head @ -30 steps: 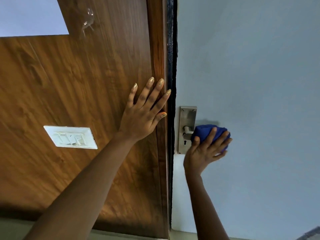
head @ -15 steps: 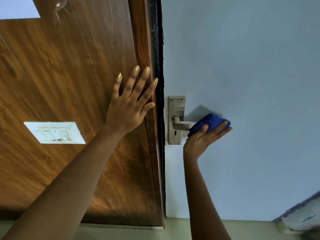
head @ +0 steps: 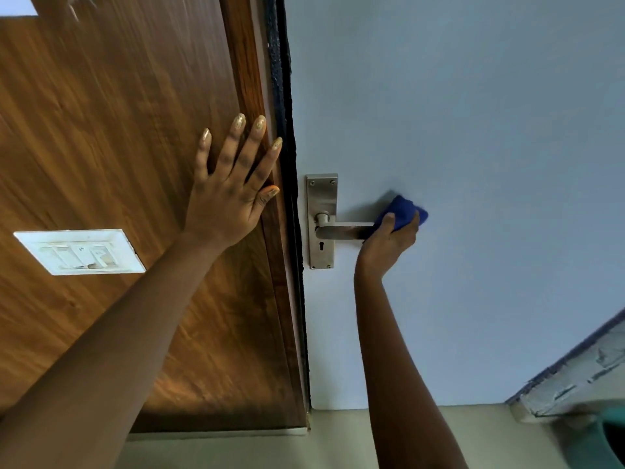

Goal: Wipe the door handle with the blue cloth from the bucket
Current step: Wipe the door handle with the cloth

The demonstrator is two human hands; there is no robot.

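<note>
Two hands are in view, and only the right hand [head: 389,243] does the wiping: it is closed around the blue cloth [head: 404,211], which is bunched over the free end of the door handle [head: 345,230]. Cloth shows above and beyond the knuckles; the lever's tip is hidden inside the grip, so how much metal the cloth covers there cannot be told.

From the grip, the bare lever runs back toward the door's edge, its long axis level, and meets a pivot on the steel backplate [head: 321,194]. The free end points away from that edge, into the pale door [head: 473,130]. A keyhole sits just below the pivot.

As a judgement, the task is well under way: the cloth is out of the bucket and on the handle, at its far end. The exposed stretch between grip and pivot, the pivot and the plate may yet need passes; whether they are clean cannot be read.

Beyond the plate, across the dark gap, the left hand [head: 233,191] lies flat with fingers spread on the wooden panel [head: 101,130], holding nothing. Farther on that side is a white switch plate [head: 79,252].
</note>
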